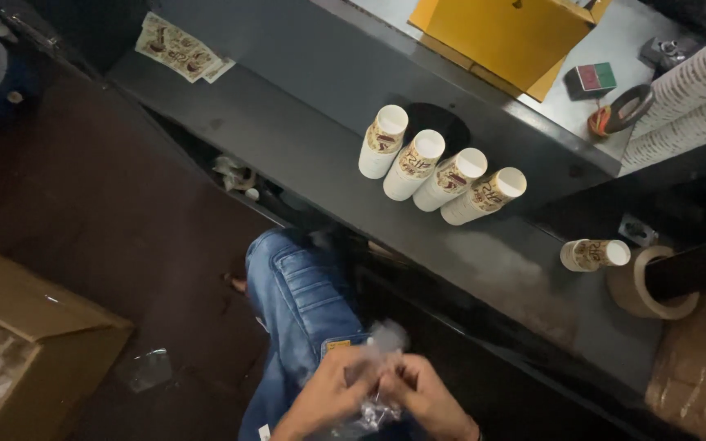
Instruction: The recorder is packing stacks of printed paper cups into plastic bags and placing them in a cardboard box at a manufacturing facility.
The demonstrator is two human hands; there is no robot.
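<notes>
A long dark desk [328, 155] runs diagonally from upper left to lower right. On it four stacks of printed paper cups [443, 175] lie tilted in a row, well up and away from the hands, with a fifth cup [596, 254] and a tape roll [643, 286] nearer the right edge. Below the desk edge, over a jeans-clad knee [300, 302], the left hand [328, 396] and right hand [428, 398] meet, both pinched shut on a crumpled clear plastic bag [377, 408] held between them, equally near each. An open cardboard box [51, 327] sits on the floor at left

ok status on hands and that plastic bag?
Left hand and right hand both pinching clear plastic bag over lap. Four paper cups untouched on shelf. Nothing between.
</notes>
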